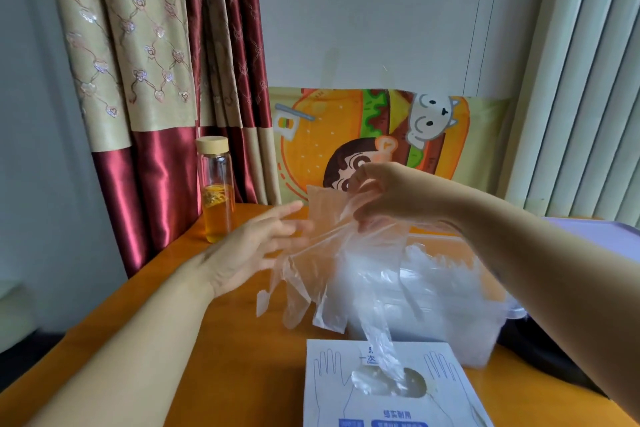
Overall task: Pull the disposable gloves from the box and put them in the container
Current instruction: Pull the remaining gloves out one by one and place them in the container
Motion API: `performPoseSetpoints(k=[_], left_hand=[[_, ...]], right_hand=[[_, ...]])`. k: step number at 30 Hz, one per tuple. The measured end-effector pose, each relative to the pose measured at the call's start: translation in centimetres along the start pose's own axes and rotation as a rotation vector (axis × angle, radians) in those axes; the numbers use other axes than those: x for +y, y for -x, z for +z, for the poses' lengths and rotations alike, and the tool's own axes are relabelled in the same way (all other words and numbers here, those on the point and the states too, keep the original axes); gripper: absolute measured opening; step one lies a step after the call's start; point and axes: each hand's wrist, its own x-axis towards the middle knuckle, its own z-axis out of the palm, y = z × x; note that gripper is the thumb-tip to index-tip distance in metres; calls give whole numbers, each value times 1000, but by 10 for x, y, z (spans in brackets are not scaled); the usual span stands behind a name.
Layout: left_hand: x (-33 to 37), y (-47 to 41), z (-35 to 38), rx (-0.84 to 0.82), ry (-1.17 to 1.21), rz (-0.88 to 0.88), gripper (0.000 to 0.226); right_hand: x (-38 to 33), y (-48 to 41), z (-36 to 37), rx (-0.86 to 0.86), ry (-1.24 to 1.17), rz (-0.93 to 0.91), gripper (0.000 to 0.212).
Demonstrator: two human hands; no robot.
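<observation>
A white box point(391, 392) is lying flat at the near edge of the orange table point(225, 357), and a crumpled second glove point(381, 354) is sticking up out of its oval slot. Just behind the box, a clear container point(478, 322) is sitting on the table, holding a heap of clear gloves. Above its left side, the right hand point(391, 198) is pinching a glove point(311, 274) by the cuff end, with the glove's fingers hanging down beside the container. The left hand point(256, 250), blurred, is hovering at the glove's edge with its fingers straight and spread; I cannot tell whether it is touching the glove. Farther back on the left, a capped bottle point(215, 191) of amber liquid is standing on the table. A cartoon burger picture point(329, 135) is leaning against the pale wall point(381, 10). A beige and red curtain point(138, 62) is hanging at the left, and vertical blinds point(588, 80) are hanging at the right.
</observation>
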Motion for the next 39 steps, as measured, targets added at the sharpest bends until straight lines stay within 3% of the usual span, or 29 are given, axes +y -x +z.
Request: performPoseSetpoints(k=[2,5,9,12,17,22,25,29,31,33,34,36,38,39], left_hand=[[-1,3,7,-129,-88,-44,88],[-4,-5,18,-36,-191,-30,50],[-1,-11,9,-24,-134,-65,34],[6,-12,10,-106,-190,-112,31],[11,-19,18,-166,-192,-108,33],[4,-20,13,-179,-118,-124,37],[-14,-17,-4,-120,-120,-191,32],[-38,-8,-21,78,-376,-322,17],[-43,-9,-23,309,-582,-241,11],[-35,-7,-14,582,-650,20,10],[-29,-6,-6,614,-624,167,8],[-18,0,15,421,-580,321,5],[-22,3,36,200,-650,290,12],[-29,2,43,168,-713,275,19]], right_hand=[[4,-1,4,-37,-225,56,35],[14,0,4,-18,-318,63,35],[28,9,-6,49,-223,-53,28],[31,16,-12,-41,-162,-76,31],[22,20,-12,-238,194,-105,34],[22,19,-15,-223,138,-107,35],[20,22,-22,-225,104,-106,35],[21,20,-22,-229,160,-70,37],[20,18,-19,-223,168,-51,39],[18,15,-16,-212,159,-50,41],[17,14,-14,-204,153,-53,42],[17,11,-12,-183,139,-51,44],[18,8,-10,-158,109,-34,45],[19,6,-10,-149,98,-25,45]])
